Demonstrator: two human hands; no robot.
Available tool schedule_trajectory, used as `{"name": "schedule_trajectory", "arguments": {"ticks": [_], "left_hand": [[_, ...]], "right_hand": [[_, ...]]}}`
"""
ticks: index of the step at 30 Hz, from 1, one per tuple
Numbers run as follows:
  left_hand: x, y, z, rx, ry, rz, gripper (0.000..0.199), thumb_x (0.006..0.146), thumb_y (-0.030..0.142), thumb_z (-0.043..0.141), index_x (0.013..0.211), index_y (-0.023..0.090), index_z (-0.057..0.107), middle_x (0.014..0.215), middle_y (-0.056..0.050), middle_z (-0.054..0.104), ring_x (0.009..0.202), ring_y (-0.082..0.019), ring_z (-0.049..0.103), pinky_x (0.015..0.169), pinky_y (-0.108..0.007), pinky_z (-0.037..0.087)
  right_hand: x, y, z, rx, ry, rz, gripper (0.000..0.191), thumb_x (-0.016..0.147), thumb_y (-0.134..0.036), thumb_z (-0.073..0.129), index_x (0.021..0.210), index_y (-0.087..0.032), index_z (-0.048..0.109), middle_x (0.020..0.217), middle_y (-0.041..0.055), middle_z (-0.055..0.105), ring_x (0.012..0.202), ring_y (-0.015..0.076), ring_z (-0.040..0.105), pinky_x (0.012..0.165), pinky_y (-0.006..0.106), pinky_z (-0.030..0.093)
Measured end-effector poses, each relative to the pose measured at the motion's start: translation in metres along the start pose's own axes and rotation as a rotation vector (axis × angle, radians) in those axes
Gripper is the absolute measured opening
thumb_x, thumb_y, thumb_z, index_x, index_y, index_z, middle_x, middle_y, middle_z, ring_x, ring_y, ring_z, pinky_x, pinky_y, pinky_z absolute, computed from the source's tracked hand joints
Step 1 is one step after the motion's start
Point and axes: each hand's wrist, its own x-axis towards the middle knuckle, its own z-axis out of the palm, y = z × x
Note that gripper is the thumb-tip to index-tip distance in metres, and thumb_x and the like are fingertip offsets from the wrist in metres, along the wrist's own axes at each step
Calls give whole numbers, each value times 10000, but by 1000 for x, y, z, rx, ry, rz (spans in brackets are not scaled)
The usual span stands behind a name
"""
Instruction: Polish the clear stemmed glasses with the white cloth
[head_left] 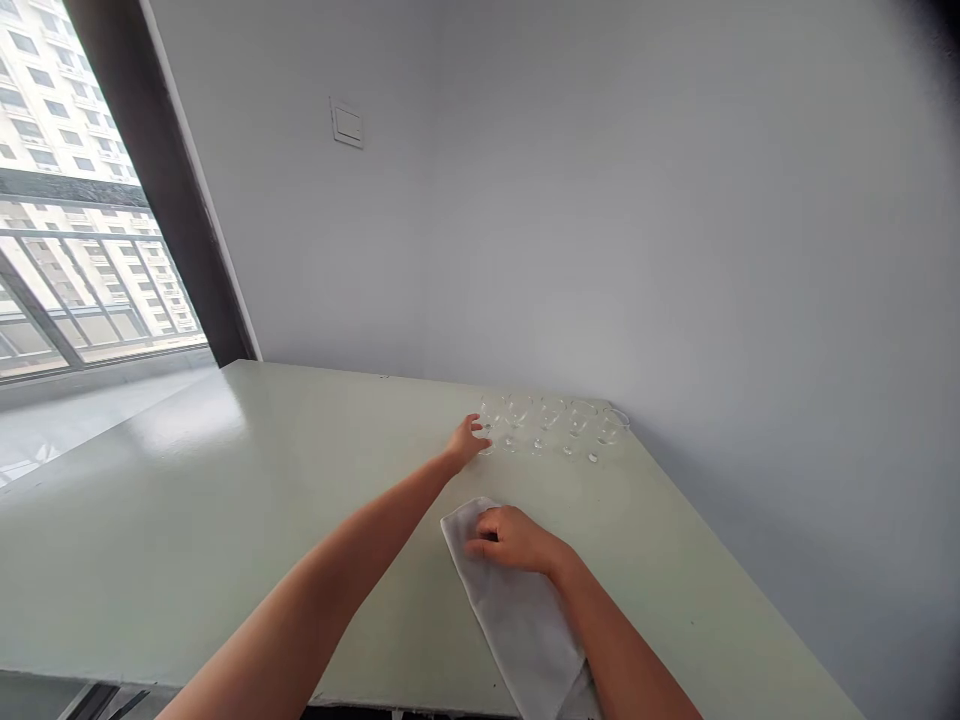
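Observation:
My left hand (468,443) reaches out to the leftmost stemmed glass (490,408) at the far end of the table. Its thumb and fingers are apart, on either side of the glass's stem; whether they touch it I cannot tell. Several more clear stemmed glasses (553,412) stand upright in a row to the right of it. Nearer to me, my right hand (514,538) is over a light grey cloth (517,620), fingers bent and thumb apart, the fingertips a little blurred. The cloth lies long and folded on the tabletop, partly under my right forearm.
The pale green, glossy table (187,520) runs up to a grey wall (637,200) behind and on the right. A light switch (347,124) is on the wall. At the left, a dark-framed window (150,150) looks onto a railing and tall buildings.

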Motion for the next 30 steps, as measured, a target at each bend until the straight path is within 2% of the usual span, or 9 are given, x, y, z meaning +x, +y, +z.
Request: {"name": "schedule_trajectory", "arguments": {"ticks": [2, 5, 7, 9, 13, 19, 22, 26, 30], "left_hand": [[9, -2, 13, 14, 8, 3, 644, 631, 214, 681, 1222, 183, 426, 1145, -140, 542, 757, -127, 561, 626, -242, 434], [19, -7, 25, 29, 13, -3, 428, 707, 230, 617, 1114, 151, 509, 961, -102, 603, 686, -113, 556, 620, -243, 436], [23, -12, 23, 36, 15, -6, 275, 743, 234, 576, 1004, 150, 561, 842, -66, 613, 624, -102, 546, 599, -239, 435], [25, -19, 9, 46, 43, -6, 206, 753, 233, 560, 946, 162, 579, 777, -38, 608, 592, -93, 538, 586, -230, 431], [29, -36, -52, 70, 172, -29, 186, 748, 223, 560, 927, 177, 582, 734, -19, 607, 573, -91, 537, 570, -217, 423], [16, -63, -191, 81, 438, -102, 153, 749, 196, 572, 900, 174, 573, 787, -26, 610, 563, -91, 538, 551, -215, 430], [4, -71, -248, 65, 544, -152, 164, 777, 223, 574, 926, 155, 567, 848, -41, 605, 630, -105, 564, 581, -235, 461], [-5, -74, -292, 19, 612, -207, 303, 848, 319, 507, 1089, 135, 525, 1048, -75, 564, 871, -160, 572, 738, -350, 497], [-13, -70, -302, -15, 707, -228, 339, 845, 318, 512, 1135, 144, 503, 1115, -87, 535, 941, -185, 554, 784, -386, 485]], "right_hand": [[0, 2, 1, 31, 1, 2, 368, 808, -347, 500, 524, -168, 349, 579, -39, 390, 534, 78, 332, 471, 220, 256], [0, 2, 2, 48, -3, 12, 362, 797, -336, 508, 531, -168, 329, 574, -40, 385, 539, 77, 334, 476, 219, 250], [0, 1, 2, 43, -1, 22, 354, 790, -325, 516, 537, -167, 327, 567, -44, 383, 541, 76, 332, 480, 220, 244], [0, 0, 2, 35, 9, 32, 342, 790, -320, 516, 544, -166, 335, 564, -47, 386, 543, 75, 328, 483, 221, 238], [2, -1, 3, 20, 31, 14, 326, 798, -319, 506, 550, -166, 359, 565, -46, 407, 561, 79, 347, 506, 223, 242], [6, 2, 10, 38, 61, 9, 349, 806, -313, 490, 537, -168, 322, 555, -45, 389, 564, 84, 359, 527, 222, 254], [8, 4, 13, 55, 78, 9, 376, 810, -327, 486, 530, -170, 289, 552, -46, 360, 553, 85, 332, 526, 223, 250], [11, 9, 16, 105, 82, 17, 404, 816, -358, 479, 530, -176, 260, 556, -48, 325, 544, 85, 291, 521, 227, 240], [11, 14, 17, 214, 72, 61, 430, 821, -398, 466, 544, -185, 215, 565, -51, 273, 536, 84, 241, 500, 230, 205]]}}
